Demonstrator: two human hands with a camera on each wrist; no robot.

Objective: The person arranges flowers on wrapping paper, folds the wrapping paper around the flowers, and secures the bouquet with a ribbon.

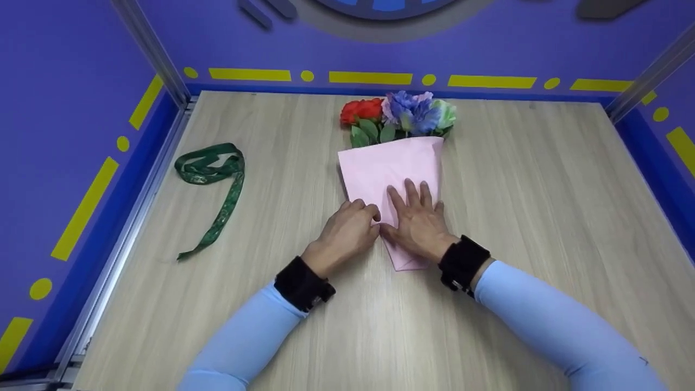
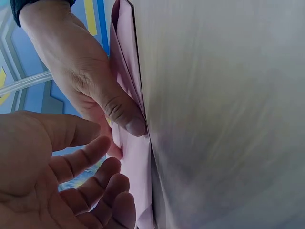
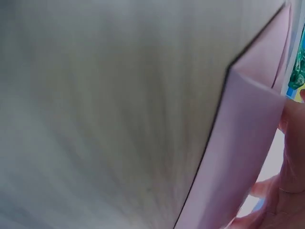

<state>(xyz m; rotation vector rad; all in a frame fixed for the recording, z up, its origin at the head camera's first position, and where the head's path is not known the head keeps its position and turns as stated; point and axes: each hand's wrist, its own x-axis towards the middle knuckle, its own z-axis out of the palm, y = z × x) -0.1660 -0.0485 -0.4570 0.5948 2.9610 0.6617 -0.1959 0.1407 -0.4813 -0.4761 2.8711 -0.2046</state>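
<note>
A bouquet of artificial flowers, with a red flower [image 1: 361, 111] and a blue flower [image 1: 412, 114] among them, lies wrapped in pink wrapping paper [image 1: 391, 163]. My right hand [image 1: 421, 220] rests on the paper's lower half, fingers spread and straight. Its thumb lies along the paper's left edge, which the left wrist view shows close up. My left hand [image 1: 350, 233] is at that same edge, right beside the right thumb. Seen from the left wrist, its fingers [image 2: 90, 183] are loosely bent with nothing between them. The folded lower end of the paper shows in the right wrist view.
A green patterned ribbon [image 1: 222, 214] lies loosely looped on the left part of the wooden table [image 1: 543, 217]. Blue panels [image 1: 488, 49] with yellow markings enclose the table at the back and both sides.
</note>
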